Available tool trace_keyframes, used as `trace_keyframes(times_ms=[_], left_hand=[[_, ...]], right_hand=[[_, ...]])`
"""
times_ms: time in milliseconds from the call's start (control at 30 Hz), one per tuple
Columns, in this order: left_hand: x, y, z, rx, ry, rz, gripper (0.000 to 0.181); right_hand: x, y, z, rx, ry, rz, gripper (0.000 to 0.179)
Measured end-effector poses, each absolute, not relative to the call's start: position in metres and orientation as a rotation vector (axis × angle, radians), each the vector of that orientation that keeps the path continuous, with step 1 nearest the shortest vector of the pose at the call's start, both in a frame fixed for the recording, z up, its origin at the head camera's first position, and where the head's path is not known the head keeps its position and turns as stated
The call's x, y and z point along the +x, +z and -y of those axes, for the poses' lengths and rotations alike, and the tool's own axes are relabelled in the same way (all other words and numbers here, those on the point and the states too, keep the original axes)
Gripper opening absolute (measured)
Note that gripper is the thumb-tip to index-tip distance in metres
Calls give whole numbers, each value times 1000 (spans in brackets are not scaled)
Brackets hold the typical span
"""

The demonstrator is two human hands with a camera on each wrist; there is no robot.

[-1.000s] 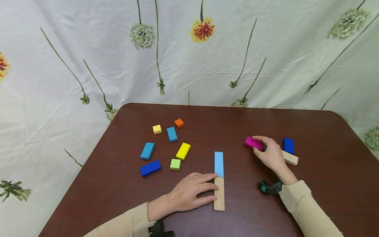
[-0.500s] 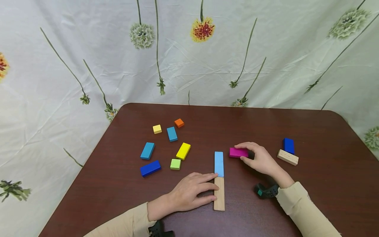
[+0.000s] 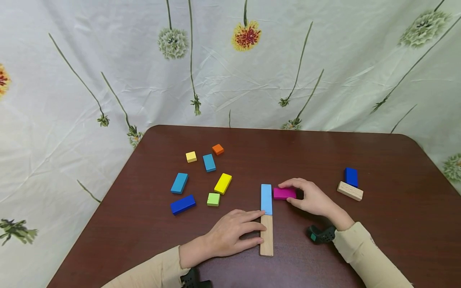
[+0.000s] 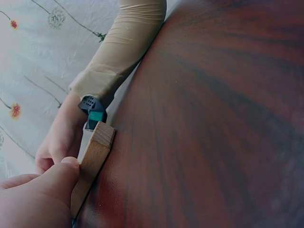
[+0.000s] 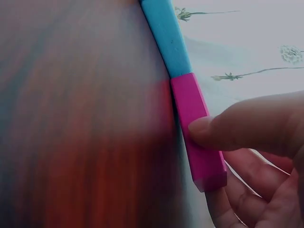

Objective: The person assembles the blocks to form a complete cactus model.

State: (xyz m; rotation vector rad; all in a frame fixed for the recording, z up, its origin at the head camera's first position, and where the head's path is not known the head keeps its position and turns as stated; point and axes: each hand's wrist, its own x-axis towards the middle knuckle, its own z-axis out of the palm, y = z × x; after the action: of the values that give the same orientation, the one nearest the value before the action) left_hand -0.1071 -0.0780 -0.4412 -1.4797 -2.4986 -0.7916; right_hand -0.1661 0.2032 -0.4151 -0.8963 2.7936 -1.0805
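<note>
A light blue block (image 3: 266,198) and a plain wooden block (image 3: 267,240) lie end to end in a line on the table. My left hand (image 3: 234,236) rests beside them, its spread, fairly straight fingers touching the left side and top near the joint. Between thumb and fingers my right hand (image 3: 311,198) pinches a magenta block (image 3: 284,193), just right of the light blue block's far half. In the right wrist view the thumb presses the magenta block (image 5: 192,114), whose end appears against the blue block (image 5: 168,38).
Left of the line lie a dark blue block (image 3: 183,204), two mid-blue blocks (image 3: 179,183), a yellow block (image 3: 223,183), a green cube (image 3: 213,199), a pale yellow cube (image 3: 191,157) and an orange cube (image 3: 217,149). Rightward, another dark blue block (image 3: 351,177) touches a wooden block (image 3: 350,191).
My right hand has carried the magenta block left and nearer, from beside the right-hand blocks to the light blue block. My left hand has stayed in place.
</note>
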Motion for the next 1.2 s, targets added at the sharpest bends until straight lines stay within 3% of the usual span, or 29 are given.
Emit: trace_keyframes(times_ms=[833,1200], left_hand=[[-107,-441,78,-1489,-775,2476,26],[-106,-440,77,-1478,-782,2483,26]], right_hand=[[-165,-416,-201,-917,-1106,-2763,45],[-170,-400,-221,-840,-1186,-2810,45]])
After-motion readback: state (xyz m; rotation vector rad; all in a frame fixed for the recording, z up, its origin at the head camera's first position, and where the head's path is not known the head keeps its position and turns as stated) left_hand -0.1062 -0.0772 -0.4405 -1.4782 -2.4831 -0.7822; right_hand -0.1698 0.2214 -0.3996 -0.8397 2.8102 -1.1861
